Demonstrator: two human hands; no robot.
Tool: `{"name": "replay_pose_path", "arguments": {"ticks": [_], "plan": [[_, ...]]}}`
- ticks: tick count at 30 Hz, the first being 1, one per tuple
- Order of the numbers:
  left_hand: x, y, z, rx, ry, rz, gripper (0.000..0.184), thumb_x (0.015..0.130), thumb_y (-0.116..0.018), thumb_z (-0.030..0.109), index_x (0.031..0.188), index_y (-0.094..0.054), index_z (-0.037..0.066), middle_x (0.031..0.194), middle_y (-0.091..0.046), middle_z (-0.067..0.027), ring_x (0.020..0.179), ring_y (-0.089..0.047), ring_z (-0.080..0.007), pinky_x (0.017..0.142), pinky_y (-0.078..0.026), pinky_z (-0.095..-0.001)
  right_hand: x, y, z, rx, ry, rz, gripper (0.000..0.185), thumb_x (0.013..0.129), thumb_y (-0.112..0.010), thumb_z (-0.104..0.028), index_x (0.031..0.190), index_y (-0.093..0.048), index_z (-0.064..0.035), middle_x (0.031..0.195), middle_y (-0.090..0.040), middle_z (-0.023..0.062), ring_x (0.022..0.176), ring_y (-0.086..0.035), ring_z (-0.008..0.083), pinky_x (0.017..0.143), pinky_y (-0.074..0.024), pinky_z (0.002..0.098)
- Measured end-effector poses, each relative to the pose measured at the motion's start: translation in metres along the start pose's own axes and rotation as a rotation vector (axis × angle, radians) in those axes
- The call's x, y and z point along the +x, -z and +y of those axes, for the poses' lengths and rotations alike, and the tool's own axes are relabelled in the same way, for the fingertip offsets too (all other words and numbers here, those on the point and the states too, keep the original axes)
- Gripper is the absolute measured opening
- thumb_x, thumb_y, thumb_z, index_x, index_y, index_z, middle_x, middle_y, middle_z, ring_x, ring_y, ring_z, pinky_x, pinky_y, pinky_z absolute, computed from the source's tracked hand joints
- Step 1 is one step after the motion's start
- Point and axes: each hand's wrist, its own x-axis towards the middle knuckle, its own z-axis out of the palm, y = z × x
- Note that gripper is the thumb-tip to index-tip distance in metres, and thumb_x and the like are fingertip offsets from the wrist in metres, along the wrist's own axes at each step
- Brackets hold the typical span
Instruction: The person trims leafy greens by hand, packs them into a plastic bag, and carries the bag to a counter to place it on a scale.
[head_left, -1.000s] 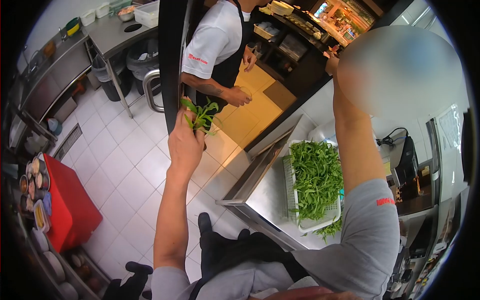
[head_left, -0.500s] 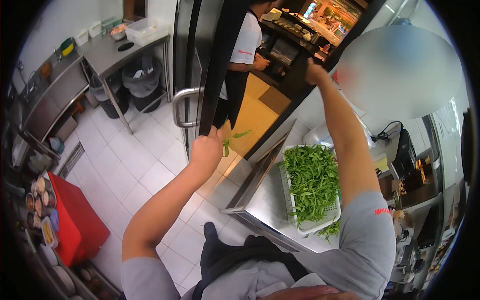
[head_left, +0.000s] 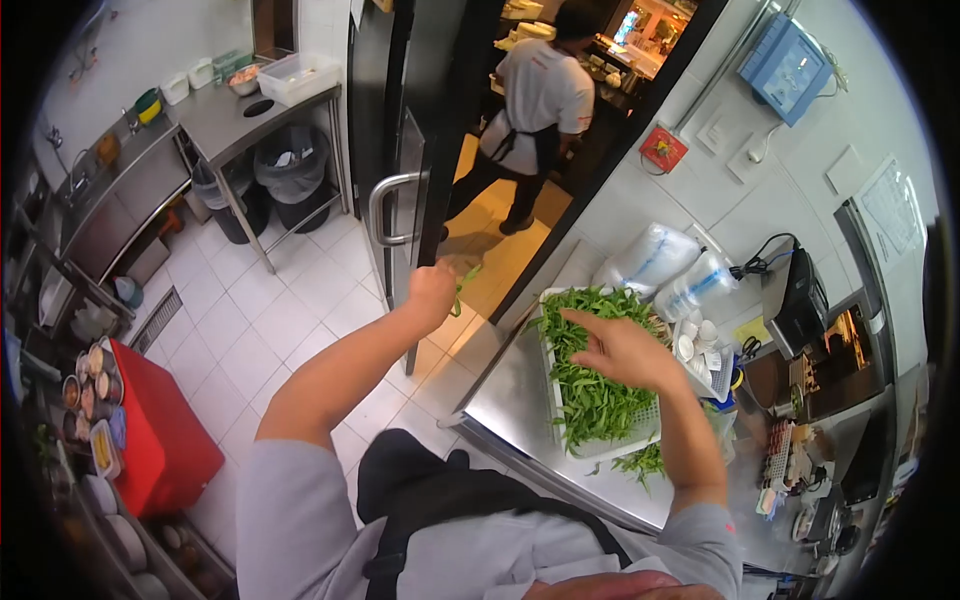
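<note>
My left hand (head_left: 430, 298) is closed around a small sprig of leafy greens (head_left: 463, 290), held out in front of the doorway. Over the white plastic basket (head_left: 602, 450), my right hand (head_left: 628, 352) reaches in from the right with index finger and thumb apart. It hangs above, or just touches, a heap of long green leaves (head_left: 590, 405) that fills the basket; I cannot tell which. Some loose leaves (head_left: 642, 462) lie on the steel counter (head_left: 520, 395) by the basket's near end.
A dark door with a metal handle (head_left: 385, 208) stands open; beyond it is a co-worker (head_left: 540, 95). Plastic-wrapped packs (head_left: 655, 258) and a small basket of white cups (head_left: 700, 350) sit behind the greens. A red cabinet (head_left: 165, 430) is at left.
My right hand has come down from the doorway side to the greens. The co-worker has moved right and farther into the room beyond. My left hand still holds its sprig.
</note>
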Motion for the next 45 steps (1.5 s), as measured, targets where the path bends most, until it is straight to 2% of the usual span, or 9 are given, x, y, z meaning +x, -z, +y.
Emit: {"name": "replay_pose_path", "arguments": {"ticks": [1, 5, 9, 13, 20, 33, 39, 42, 45], "plan": [[0.008, -0.013, 0.0, 0.062, -0.072, -0.119, 0.021, 0.087, -0.064, 0.016, 0.105, -0.071, 0.008, 0.109, -0.068, -0.0089, 0.089, -0.073, -0.0198, 0.067, -0.057, -0.0306, -0.012, -0.009, -0.001, 0.081, -0.03, 0.004, 0.067, 0.089, -0.073, -0.023, 0.148, -0.046, -0.0081, 0.069, -0.061, 0.013, 0.061, -0.058, 0.0287, 0.064, -0.0484, 0.0397], [0.021, -0.028, 0.009, 0.043, -0.066, -0.258, 0.024, 0.09, -0.063, 0.016, 0.11, -0.072, 0.008, 0.113, -0.068, -0.0086, 0.097, -0.071, -0.0195, 0.073, -0.058, -0.029, -0.044, -0.044, -0.011, 0.347, -0.124, 0.073, 0.062, 0.089, -0.076, -0.02, 0.145, -0.052, -0.0086, 0.065, -0.055, 0.0061, 0.056, -0.051, 0.0158, 0.057, -0.0446, 0.0313], [0.027, -0.021, 0.007, 0.075, -0.218, -0.271, 0.028, 0.092, -0.06, 0.016, 0.116, -0.071, 0.006, 0.124, -0.063, -0.0105, 0.098, -0.072, -0.0207, 0.073, -0.059, -0.0303, -0.057, -0.085, -0.024, 0.605, -0.276, 0.193, 0.059, 0.088, -0.076, -0.009, 0.143, -0.055, -0.0074, 0.073, -0.055, -0.0033, 0.063, -0.046, 0.0048, 0.057, -0.041, 0.0229], [0.034, -0.028, 0.011, 0.058, -0.184, -0.204, 0.03, 0.093, -0.059, 0.015, 0.119, -0.07, 0.004, 0.127, -0.062, -0.0107, 0.1, -0.073, -0.0219, 0.07, -0.06, -0.0321, -0.055, -0.125, -0.046, 0.841, -0.305, 0.191, 0.057, 0.09, -0.074, -0.006, 0.143, -0.054, -0.006, 0.077, -0.056, -0.0038, 0.067, -0.046, 0.0042, 0.06, -0.0413, 0.0222], [0.046, -0.039, 0.013, 0.002, -0.191, -0.261, 0.034, 0.093, -0.058, 0.015, 0.123, -0.067, 0.001, 0.131, -0.061, -0.0139, 0.102, -0.072, -0.0245, 0.072, -0.06, -0.0345, -0.046, -0.169, -0.071, 0.955, -0.305, 0.235, 0.058, 0.091, -0.074, -0.008, 0.144, -0.052, -0.0029, 0.079, -0.056, -0.0037, 0.07, -0.047, 0.0036, 0.061, -0.0403, 0.021], [0.05, -0.056, 0.009, -0.016, -0.217, -0.205, 0.032, 0.093, -0.056, 0.015, 0.119, -0.07, 0.001, 0.129, -0.062, -0.017, 0.102, -0.072, -0.0245, 0.075, -0.059, -0.0321, -0.033, -0.179, -0.084, 0.872, -0.32, 0.222, 0.055, 0.093, -0.072, -0.009, 0.144, -0.052, -0.0031, 0.075, -0.054, -0.0048, 0.065, -0.045, 0.0022, 0.055, -0.0371, 0.0203], [0.047, -0.046, 0.008, -0.034, -0.211, -0.203, 0.037, 0.093, -0.055, 0.013, 0.123, -0.066, -0.004, 0.132, -0.06, -0.0195, 0.102, -0.072, -0.024, 0.074, -0.059, -0.0323, -0.026, -0.189, -0.082, 0.867, -0.35, 0.229, 0.055, 0.091, -0.074, -0.015, 0.143, -0.055, -0.008, 0.073, -0.057, -0.0015, 0.064, -0.048, 0.0061, 0.057, -0.041, 0.025], [0.046, -0.045, 0.003, -0.007, -0.306, -0.192, 0.04, 0.092, -0.055, 0.013, 0.126, -0.063, -0.006, 0.135, -0.059, -0.0209, 0.102, -0.072, -0.0245, 0.074, -0.059, -0.0325, -0.02, -0.191, -0.083, 0.863, -0.343, 0.22, 0.054, 0.092, -0.074, -0.016, 0.142, -0.056, -0.0075, 0.072, -0.057, -0.0011, 0.063, -0.047, 0.0063, 0.057, -0.041, 0.0253], [0.049, -0.054, 0.004, -0.028, -0.267, -0.197, 0.039, 0.092, -0.055, 0.014, 0.125, -0.064, -0.005, 0.136, -0.058, -0.0216, 0.1, -0.073, -0.0255, 0.075, -0.059, -0.0326, -0.011, -0.191, -0.083, 0.853, -0.323, 0.179, 0.055, 0.094, -0.072, -0.012, 0.144, -0.053, -0.0049, 0.075, -0.054, -0.0049, 0.065, -0.045, 0.002, 0.055, -0.0379, 0.0207]]}}
